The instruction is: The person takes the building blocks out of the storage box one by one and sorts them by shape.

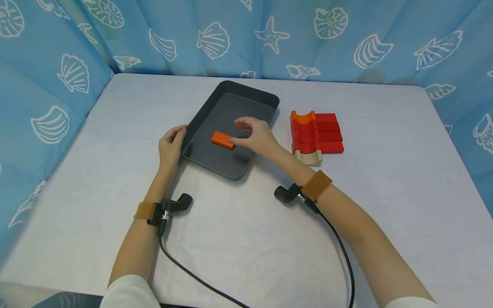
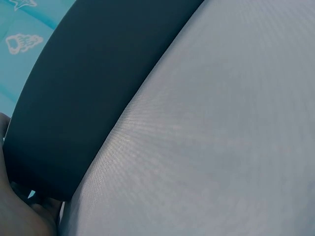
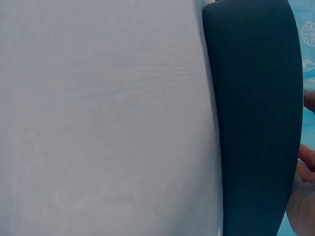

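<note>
A dark grey tray lies slantwise on the white table. At its left edge my left hand holds the rim between thumb and fingers. In the left wrist view the tray's outer wall hides most of that hand. One orange rectangular block lies inside the tray. Over the tray is my right hand, its thumb at the block's right end and the other fingers spread away from the thumb. The right wrist view shows only parts of that hand behind the tray wall.
Right of the tray, red blocks stand packed together, with an orange curved block at the far end and a natural wood piece at the near end. A blue shell-patterned curtain borders the table. Black cables trail from both wrist cameras.
</note>
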The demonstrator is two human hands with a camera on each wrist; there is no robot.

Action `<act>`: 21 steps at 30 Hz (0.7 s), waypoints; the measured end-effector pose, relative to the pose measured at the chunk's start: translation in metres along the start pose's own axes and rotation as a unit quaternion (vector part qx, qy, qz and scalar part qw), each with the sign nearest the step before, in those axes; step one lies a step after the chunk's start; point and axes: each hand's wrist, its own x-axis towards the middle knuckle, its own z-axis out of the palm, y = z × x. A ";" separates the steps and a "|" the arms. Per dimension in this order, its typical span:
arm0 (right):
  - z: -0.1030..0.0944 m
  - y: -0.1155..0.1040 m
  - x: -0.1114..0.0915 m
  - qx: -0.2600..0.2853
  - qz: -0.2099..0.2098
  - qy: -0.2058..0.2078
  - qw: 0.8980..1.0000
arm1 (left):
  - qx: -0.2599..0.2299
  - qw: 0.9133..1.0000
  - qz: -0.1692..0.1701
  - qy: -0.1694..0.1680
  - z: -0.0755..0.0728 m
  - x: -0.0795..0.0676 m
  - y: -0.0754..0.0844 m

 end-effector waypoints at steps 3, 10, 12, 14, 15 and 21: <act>0.000 -0.003 0.001 -0.031 0.012 -0.010 0.999 | -0.004 1.000 -0.002 -0.003 0.000 -0.002 0.005; 0.003 -0.008 0.004 -0.125 0.042 -0.059 0.989 | 0.005 1.000 -0.002 -0.005 0.001 -0.014 0.026; 0.005 -0.010 0.005 -0.163 0.049 -0.079 0.982 | 0.003 1.000 -0.002 -0.004 0.000 -0.010 0.020; 0.006 -0.013 0.006 -0.193 0.054 -0.096 0.975 | 0.002 1.000 -0.002 -0.005 0.000 -0.006 0.013; 0.007 -0.014 0.006 -0.204 0.056 -0.102 0.972 | 0.004 1.000 -0.003 -0.004 0.000 -0.004 0.009; 0.010 -0.019 0.007 -0.249 0.068 -0.113 0.959 | -0.004 1.000 0.016 -0.006 -0.001 -0.001 0.000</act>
